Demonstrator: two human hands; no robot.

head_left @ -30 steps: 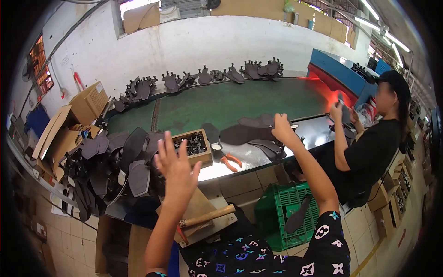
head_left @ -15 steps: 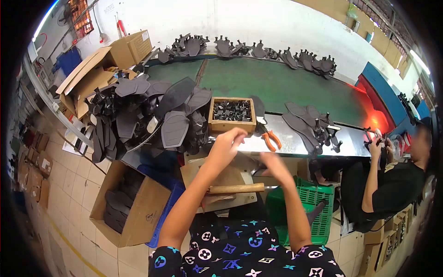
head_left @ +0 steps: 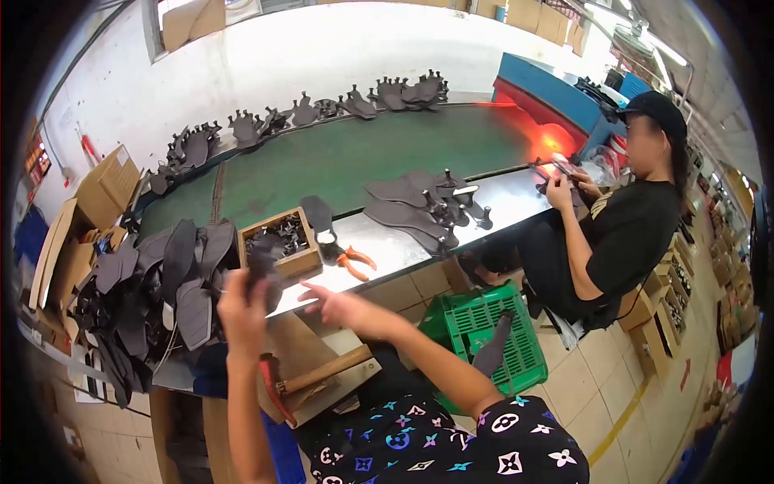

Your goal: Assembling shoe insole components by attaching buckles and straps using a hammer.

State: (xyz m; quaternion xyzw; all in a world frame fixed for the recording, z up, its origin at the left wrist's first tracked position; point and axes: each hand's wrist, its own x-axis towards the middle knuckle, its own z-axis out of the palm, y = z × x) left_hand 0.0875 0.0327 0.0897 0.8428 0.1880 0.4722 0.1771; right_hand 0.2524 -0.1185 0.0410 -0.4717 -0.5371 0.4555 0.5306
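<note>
One dark flip-flop sole (head_left: 263, 271), blurred at the near side of the wooden box (head_left: 300, 264), is pinched in the left hand (head_left: 242, 310), probably light, flexible and best held edgewise, while the right hand (head_left: 345, 311) spreads empty fingers.

1 person (head_left: 625, 230) in a black cap (head_left: 659, 106) sits near a blue machine (head_left: 542, 83).
</note>
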